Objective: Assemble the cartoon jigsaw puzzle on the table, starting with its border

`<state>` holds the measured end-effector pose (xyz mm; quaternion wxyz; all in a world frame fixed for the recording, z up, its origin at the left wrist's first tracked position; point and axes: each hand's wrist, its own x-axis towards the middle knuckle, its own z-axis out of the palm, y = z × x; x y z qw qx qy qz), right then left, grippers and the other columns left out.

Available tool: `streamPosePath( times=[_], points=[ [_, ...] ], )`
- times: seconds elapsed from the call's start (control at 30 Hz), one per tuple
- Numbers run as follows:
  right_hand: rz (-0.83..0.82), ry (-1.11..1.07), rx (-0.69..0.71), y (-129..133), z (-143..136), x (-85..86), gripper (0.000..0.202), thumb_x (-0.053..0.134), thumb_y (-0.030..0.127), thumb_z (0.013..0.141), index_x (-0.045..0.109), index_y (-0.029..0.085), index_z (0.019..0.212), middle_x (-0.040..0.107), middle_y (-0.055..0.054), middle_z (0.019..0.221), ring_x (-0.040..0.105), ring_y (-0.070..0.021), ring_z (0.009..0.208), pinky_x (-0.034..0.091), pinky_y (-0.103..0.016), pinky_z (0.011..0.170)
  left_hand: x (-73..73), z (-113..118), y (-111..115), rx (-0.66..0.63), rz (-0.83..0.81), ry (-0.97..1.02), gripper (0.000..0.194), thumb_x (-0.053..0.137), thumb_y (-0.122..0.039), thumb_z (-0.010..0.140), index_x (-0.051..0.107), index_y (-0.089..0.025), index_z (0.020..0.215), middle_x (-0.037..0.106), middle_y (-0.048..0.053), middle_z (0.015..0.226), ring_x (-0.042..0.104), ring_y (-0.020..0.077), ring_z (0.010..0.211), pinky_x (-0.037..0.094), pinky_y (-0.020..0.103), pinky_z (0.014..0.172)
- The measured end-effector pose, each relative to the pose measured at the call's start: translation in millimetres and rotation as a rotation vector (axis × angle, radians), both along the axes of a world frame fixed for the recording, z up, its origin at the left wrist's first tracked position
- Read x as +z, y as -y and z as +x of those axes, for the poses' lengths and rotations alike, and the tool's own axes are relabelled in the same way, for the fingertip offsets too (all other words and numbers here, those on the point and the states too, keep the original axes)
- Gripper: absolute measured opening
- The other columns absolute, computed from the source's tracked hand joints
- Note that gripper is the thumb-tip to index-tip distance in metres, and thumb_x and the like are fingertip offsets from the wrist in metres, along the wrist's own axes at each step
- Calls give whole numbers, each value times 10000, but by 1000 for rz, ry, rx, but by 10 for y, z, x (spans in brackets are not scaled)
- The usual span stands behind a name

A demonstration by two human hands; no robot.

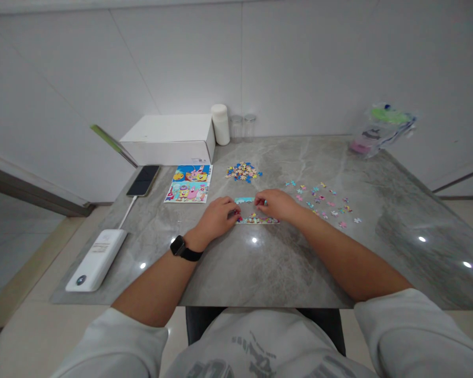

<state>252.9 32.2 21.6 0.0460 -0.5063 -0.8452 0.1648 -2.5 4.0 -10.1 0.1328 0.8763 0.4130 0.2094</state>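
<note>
jigsaw point(258, 220) lies well in from the table's near edge point(260, 303), hands point(220, 216) point(275, 203) curled narrow at it, hold unclear.

The left hand's point(219, 215) fingertips and whatever they may pinch are too small to tell; both grey-white sleeves point(413, 331) run off the bottom edge; the shirt print point(256, 354) is cut off.

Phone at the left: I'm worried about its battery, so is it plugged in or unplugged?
Plugged in: a white cable joins the phone to the white power bank. Whether it is charging, I cannot tell.
</note>
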Motion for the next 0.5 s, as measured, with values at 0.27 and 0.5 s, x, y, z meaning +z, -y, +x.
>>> streamPosePath(
  times=[0.27,0.5],
  points=[
    [-23,17,10,-25,25,-5,169,712,210,939,806,228,1079,808,-69,1084,716,-229,1015,478,-295,894,9,5,-3,-8,9,11,99,711,-243,959,757,-220,1044,733,84,1150,662,258,1085,512,432,1006],
    [-31,32,29,-44,45,-36,209,693,168,932,821,230,1085,808,-74,1103,716,-239,1035,481,-300,901,6,6,-2,-28,8,-7,127,696,-226,966,748,-222,1081,750,81,1178,670,257,1095,506,442,1021]
  ],
)
